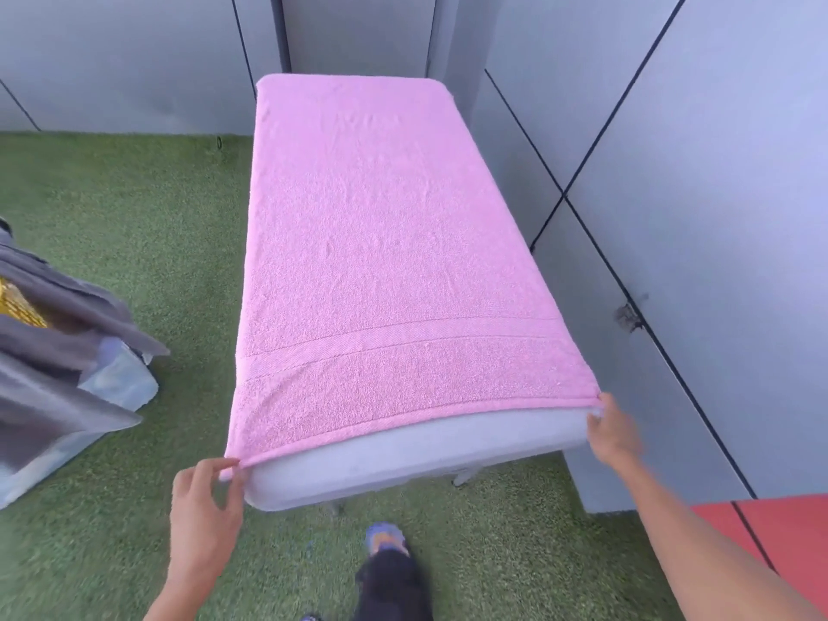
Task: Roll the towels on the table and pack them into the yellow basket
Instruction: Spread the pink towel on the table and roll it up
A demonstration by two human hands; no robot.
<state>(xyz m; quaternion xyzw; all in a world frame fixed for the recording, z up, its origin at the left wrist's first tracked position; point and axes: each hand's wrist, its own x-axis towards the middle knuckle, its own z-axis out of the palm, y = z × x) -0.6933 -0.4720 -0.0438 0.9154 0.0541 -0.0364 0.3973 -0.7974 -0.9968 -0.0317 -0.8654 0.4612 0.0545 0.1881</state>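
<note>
A pink towel (381, 262) lies spread flat over almost the whole white table (403, 459). Its near hem runs along the table's front edge. My left hand (204, 513) pinches the towel's near left corner, just off the table's corner. My right hand (614, 434) pinches the near right corner at the table's right edge. A bit of the yellow basket (18, 304) shows at the far left, mostly hidden under grey cloth.
Grey towels (58, 351) hang over the basket and a pale box (121, 378) on the left. Green artificial grass (134, 226) covers the floor. Grey wall panels (672, 172) stand close on the right and behind. My leg and shoe (385, 544) are below the table.
</note>
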